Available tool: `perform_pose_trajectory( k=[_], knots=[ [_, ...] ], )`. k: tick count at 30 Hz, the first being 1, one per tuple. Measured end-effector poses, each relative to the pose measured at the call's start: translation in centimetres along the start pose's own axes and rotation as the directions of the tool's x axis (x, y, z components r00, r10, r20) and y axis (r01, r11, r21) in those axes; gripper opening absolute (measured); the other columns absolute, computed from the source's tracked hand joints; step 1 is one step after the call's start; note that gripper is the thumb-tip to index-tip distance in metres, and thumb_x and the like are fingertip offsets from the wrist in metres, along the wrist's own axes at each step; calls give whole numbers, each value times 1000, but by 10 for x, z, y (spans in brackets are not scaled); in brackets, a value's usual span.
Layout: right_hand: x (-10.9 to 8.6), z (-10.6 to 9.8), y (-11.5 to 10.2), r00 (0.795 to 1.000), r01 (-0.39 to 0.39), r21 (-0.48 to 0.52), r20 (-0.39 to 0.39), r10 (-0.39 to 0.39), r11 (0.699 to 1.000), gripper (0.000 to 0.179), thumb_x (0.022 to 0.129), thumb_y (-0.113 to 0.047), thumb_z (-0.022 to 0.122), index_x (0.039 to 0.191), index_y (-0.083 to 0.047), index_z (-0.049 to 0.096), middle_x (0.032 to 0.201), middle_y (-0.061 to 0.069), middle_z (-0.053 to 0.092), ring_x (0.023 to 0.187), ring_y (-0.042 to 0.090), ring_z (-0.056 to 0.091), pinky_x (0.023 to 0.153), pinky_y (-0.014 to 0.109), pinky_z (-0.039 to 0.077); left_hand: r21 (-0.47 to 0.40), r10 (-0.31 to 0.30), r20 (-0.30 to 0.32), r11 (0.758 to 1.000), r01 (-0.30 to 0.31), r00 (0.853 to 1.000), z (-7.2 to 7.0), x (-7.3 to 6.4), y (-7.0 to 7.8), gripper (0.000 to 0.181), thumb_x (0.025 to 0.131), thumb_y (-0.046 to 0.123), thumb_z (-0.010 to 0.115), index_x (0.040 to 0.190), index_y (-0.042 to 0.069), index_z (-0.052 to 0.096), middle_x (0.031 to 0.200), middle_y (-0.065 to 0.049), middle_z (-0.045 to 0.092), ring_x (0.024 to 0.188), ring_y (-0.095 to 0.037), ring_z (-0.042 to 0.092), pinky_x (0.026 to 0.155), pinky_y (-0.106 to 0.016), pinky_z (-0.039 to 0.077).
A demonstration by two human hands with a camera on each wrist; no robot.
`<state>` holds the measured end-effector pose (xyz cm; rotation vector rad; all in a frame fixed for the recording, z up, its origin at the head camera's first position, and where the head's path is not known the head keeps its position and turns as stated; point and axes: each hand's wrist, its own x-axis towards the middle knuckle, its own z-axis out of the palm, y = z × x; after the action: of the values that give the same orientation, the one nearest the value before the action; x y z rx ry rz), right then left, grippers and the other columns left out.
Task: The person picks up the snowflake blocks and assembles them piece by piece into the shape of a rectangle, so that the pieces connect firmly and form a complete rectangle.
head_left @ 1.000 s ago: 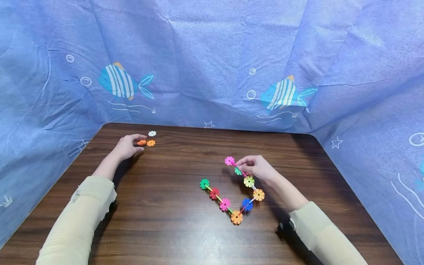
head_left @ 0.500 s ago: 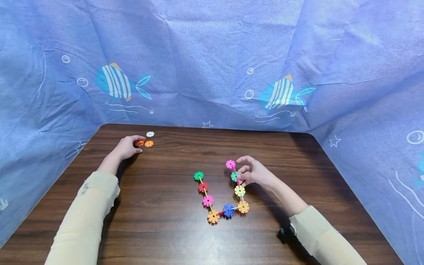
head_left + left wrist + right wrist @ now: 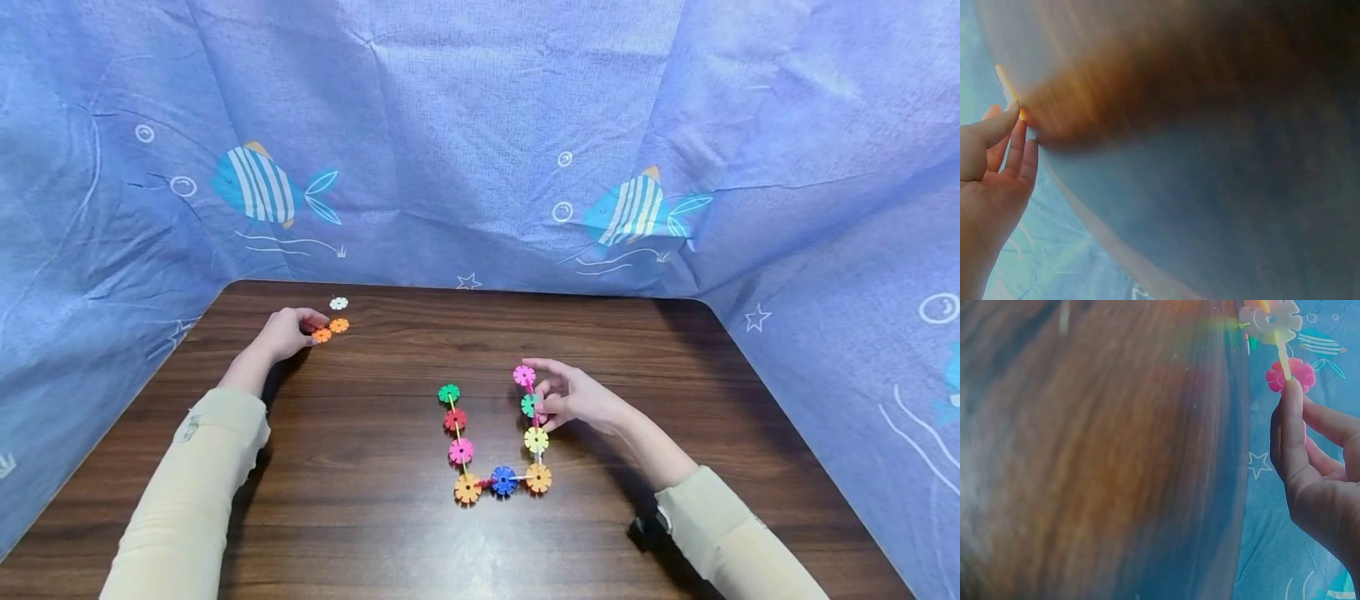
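Note:
In the head view my left hand (image 3: 287, 335) is at the table's far left, pinching an orange interlocking snowflake disc (image 3: 322, 335). That disc shows edge-on between thumb and fingertips in the left wrist view (image 3: 1009, 87). A second orange disc (image 3: 340, 325) and a white disc (image 3: 339, 303) lie just beyond. My right hand (image 3: 583, 398) grips a U-shaped chain of snowflake discs near its green disc (image 3: 529, 406), partly covering that part. The chain runs through a blue disc (image 3: 503, 481) at the bottom to a green end disc (image 3: 448, 392). Its pink end disc (image 3: 524, 375) sits by my index finger.
A brown wood-grain table (image 3: 360, 417) stretches under both arms. Blue fish-print cloth (image 3: 465, 167) hangs behind and at both sides. A small black object (image 3: 645, 532) shows under the right forearm, beside the cuff.
The chain has swung left and straightened into a squarer U, while my right hand has spread its index finger toward the pink end disc. My left fingers have closed on the orange disc, tilting it.

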<state>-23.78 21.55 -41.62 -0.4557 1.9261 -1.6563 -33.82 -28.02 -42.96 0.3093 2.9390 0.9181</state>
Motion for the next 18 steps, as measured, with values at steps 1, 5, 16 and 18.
perform_pose_trajectory(
  k=[1,5,16,18],
  knots=[
    [0,0,0,1000,1,1,1,-1,1000,72,87,10,55,148,-7,22,93,13,54,69,21,64,68,50,56,0,5,-2,1000,-5,1000,0,-1,1,34,81,-7,65,115,-4,61,104,-23,63,98,-34,56,88,-47,44],
    [0,0,0,1000,2,6,-10,-2,1000,70,87,11,55,147,-7,23,94,13,53,69,22,64,67,50,56,8,16,-9,1000,-16,1000,0,-3,4,34,79,-4,70,111,-4,63,98,-20,63,93,-32,57,83,-43,44],
    [-1,0,1,999,37,-27,-36,-38,999,62,85,15,49,140,-8,31,96,13,51,73,19,60,63,38,56,34,66,-112,997,-63,991,3,-8,25,22,80,-1,69,101,-1,68,93,-20,66,87,-31,61,77,-41,45],
    [0,0,1,999,35,-27,-40,-37,999,62,85,14,50,140,-8,31,96,13,51,72,19,60,62,36,56,13,71,-127,998,-69,989,3,-9,32,21,81,0,68,102,-1,68,93,-19,67,86,-31,62,75,-38,46]
  ],
)
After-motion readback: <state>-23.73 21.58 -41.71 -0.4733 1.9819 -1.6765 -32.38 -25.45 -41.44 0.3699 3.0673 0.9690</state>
